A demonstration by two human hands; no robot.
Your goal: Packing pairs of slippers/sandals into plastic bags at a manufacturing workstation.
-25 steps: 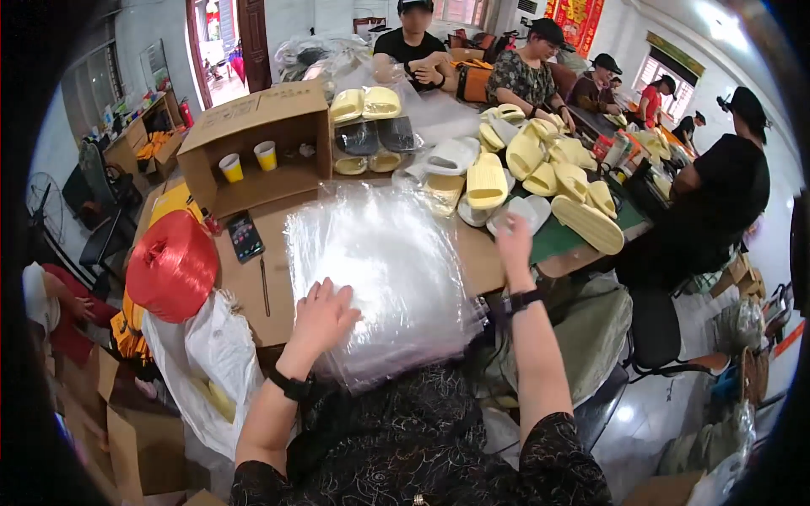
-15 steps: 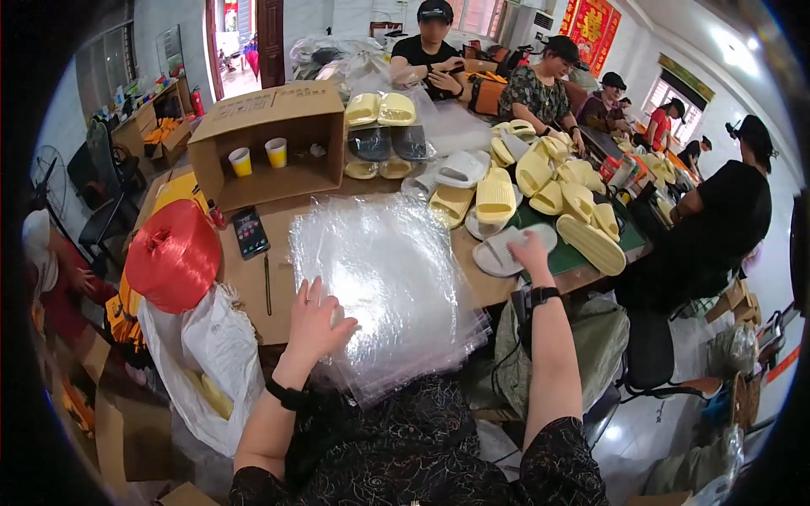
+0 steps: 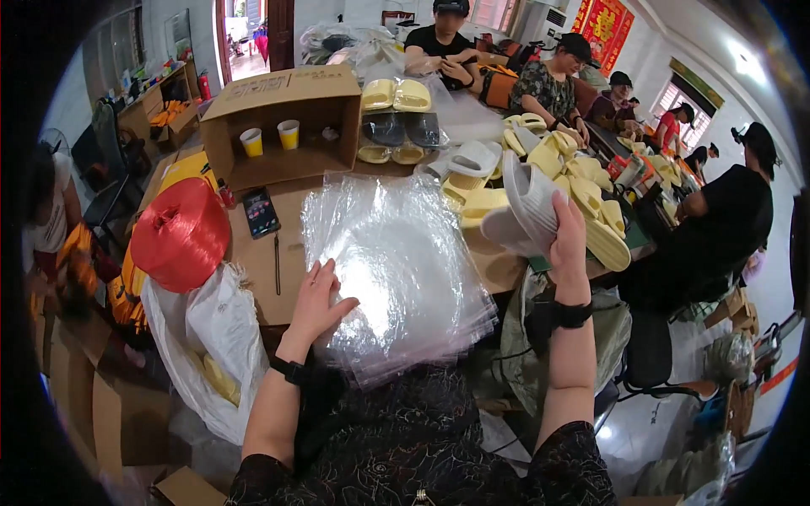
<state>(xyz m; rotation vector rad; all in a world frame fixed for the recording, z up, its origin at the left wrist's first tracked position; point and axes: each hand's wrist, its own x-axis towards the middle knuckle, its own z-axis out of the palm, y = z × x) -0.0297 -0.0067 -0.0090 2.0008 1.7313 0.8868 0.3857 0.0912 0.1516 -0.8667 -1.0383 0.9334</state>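
Note:
A pile of clear plastic bags (image 3: 405,270) lies in front of me at the table's edge. On its left edge rests my left hand (image 3: 319,304), fingers out and thumb apart, holding nothing. My right hand (image 3: 568,232) grips grey slippers (image 3: 521,202) above the table, to the right of the bags. They look like two slippers held together, tilted with the toe end up; my fingers hide part of them. Behind them, yellow slippers (image 3: 582,173) lie heaped, with a paler grey slipper (image 3: 474,158) at the heap's left.
At the back left stands an open carton (image 3: 278,173) holding two paper cups. A phone (image 3: 260,212) and a red roll of twine (image 3: 180,234) lie left of the bags. Bagged slippers (image 3: 395,128) sit beside the carton. Several people work along the table's far and right sides.
My right hand has lifted the grey slippers off the table's right side and tilted them up. My left hand stays on the bags. The view has shifted slightly.

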